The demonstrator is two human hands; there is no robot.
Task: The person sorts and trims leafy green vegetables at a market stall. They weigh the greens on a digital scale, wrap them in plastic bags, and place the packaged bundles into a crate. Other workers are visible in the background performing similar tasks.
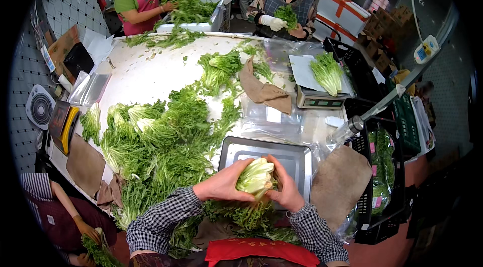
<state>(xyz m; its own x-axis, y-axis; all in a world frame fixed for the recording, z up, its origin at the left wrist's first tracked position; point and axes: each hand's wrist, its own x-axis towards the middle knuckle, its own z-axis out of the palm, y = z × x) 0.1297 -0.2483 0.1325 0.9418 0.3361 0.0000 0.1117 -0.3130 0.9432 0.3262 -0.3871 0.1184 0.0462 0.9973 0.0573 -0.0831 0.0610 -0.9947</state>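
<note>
Between both hands I hold a head of frisée-like leafy greens (256, 177), its pale cut stem end tilted up and its green fringed leaves hanging toward me. My left hand (226, 181) wraps the left side, thumb below. On the right side, my right hand (286, 184) presses with fingers and thumb. Beneath and beyond the hands is a shallow metal tray (266, 142), its near part hidden by the hands and leaves. A large heap of the same greens (162, 146) spreads over the white table (139, 67) to the left of the tray.
Right of the tray lie a brown mat (339, 186) and a clear bottle (344, 129). A digital scale (320, 103) bears one head of greens (327, 72). Black crates (381, 221) hold bagged greens at the right. Co-workers handle greens across the table and at lower left.
</note>
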